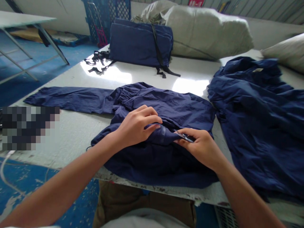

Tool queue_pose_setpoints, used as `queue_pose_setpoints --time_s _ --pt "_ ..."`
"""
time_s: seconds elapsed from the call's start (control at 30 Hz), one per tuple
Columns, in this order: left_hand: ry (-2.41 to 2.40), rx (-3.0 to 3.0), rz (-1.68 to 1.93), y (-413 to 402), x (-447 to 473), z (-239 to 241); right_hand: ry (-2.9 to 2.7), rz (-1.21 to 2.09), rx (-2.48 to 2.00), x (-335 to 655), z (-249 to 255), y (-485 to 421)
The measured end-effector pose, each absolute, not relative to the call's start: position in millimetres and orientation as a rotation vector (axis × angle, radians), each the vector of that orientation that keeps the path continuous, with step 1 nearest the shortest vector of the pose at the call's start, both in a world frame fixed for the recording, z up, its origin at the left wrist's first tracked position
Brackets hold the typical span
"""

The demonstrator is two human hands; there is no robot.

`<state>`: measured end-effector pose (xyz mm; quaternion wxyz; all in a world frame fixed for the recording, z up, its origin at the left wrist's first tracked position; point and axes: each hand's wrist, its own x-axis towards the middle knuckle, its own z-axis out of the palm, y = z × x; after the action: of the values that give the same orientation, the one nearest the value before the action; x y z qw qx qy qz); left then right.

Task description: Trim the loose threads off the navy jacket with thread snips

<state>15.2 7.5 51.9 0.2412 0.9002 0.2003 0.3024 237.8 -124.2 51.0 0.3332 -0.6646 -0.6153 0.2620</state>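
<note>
A navy jacket (166,101) lies on the white table in front of me, one sleeve stretched out to the left. My left hand (140,123) is at the middle of it, thumb and fingers bent round a folded edge of the cloth. Small pale lettering shows on the fold beside the thumb. My right hand (197,145) grips small metal thread snips (185,136), whose tips are hidden against the cloth. The right thumb and forefinger meet the same fold, so a short stretch of cloth spans the two hands.
Another navy garment (261,117) covers the table's right side. Folded navy pieces (137,42) with black straps stand at the back, before large pale sacks (209,31). A pixelated patch (23,126) hides something at the left edge. A second table (23,17) stands far left.
</note>
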Motion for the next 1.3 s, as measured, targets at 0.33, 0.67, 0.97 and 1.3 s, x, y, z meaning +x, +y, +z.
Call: queue_pose_setpoints --time_s 0.33,0.67,0.97,1.3 --pt "0.481 2.475 0.632 9 -7 49 -1.474 0.982 -1.786 252 62 -104" --pt "0.637 2.797 0.32 -7 3 44 -1.11 1.181 -1.731 264 49 -99" --pt "0.487 2.823 0.344 -17 -16 44 -0.981 1.141 -1.701 265 44 -92" --pt "0.2 2.867 0.32 -48 -37 42 -0.91 1.128 -1.686 267 42 -88"
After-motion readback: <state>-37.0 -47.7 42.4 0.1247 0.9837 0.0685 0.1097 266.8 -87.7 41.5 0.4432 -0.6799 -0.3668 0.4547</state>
